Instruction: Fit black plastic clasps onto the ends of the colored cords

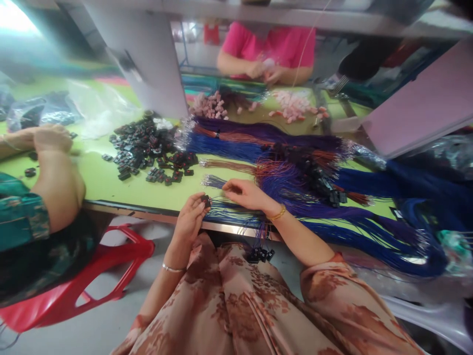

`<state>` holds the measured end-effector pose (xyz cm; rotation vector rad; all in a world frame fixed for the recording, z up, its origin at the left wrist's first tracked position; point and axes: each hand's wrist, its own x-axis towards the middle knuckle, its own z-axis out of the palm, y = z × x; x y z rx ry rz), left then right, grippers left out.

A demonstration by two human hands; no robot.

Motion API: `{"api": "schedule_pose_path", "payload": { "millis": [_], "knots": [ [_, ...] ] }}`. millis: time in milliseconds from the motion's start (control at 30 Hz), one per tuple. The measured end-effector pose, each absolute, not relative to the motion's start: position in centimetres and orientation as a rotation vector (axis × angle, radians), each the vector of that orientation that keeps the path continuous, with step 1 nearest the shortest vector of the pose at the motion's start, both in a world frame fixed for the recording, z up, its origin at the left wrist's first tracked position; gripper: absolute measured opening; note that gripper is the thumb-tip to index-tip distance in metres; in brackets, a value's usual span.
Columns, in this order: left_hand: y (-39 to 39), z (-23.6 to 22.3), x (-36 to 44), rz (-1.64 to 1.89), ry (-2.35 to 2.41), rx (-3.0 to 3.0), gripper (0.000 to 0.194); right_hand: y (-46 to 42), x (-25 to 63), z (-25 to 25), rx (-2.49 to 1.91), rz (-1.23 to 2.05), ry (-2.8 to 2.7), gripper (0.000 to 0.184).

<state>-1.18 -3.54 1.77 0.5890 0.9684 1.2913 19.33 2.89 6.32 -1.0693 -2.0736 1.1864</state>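
Between its thumb and fingers, my left hand (pixel 189 217) pinches a small black connector housing (pixel 206 200) just above the table's front edge. Thin wires trail from the housing to the right. My right hand (pixel 246 194) is closed, palm down, its fingertips together beside the tips of a blue wire bundle (pixel 212 182); what they grip is too small to make out. Below the table edge, several black connectors (pixel 260 254) hang on wires near my lap. A heap of loose black housings (pixel 144 143) lies to the left, beyond my left hand.
Long blue and purple wire bundles (pixel 295 192) spread over the green table (pixel 99 185) to the right. Pink parts (pixel 291 104) lie behind them. A co-worker in pink (pixel 273 47) sits opposite; another person's arm (pixel 57 172) rests at left, above a red stool (pixel 129 246).
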Motion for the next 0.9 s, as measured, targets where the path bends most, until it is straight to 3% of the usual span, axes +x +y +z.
{"api": "schedule_pose_path", "payload": {
  "millis": [200, 467, 767, 900],
  "knots": [
    [-3.6, 2.4, -0.9, 1.289, 0.943, 0.567, 0.032, 2.0, 16.6, 6.6, -1.005, 0.891, -2.301, 0.012],
    [-4.3, 2.4, -0.4, 1.297, 0.982, 0.588, 0.034, 0.8, 15.8, 5.8, -1.053, 0.777, -2.337, 0.01],
    [-5.7, 2.3, -0.9, 1.199, 1.09, 0.829, 0.033, 1.9, 16.3, 5.6, -1.075, 0.831, -2.459, 0.018],
    [-6.3, 2.2, -1.0, 1.18, 1.098, 1.118, 0.032, 2.7, 16.3, 5.5, -1.184, 0.652, -2.633, 0.023]
  ]
}}
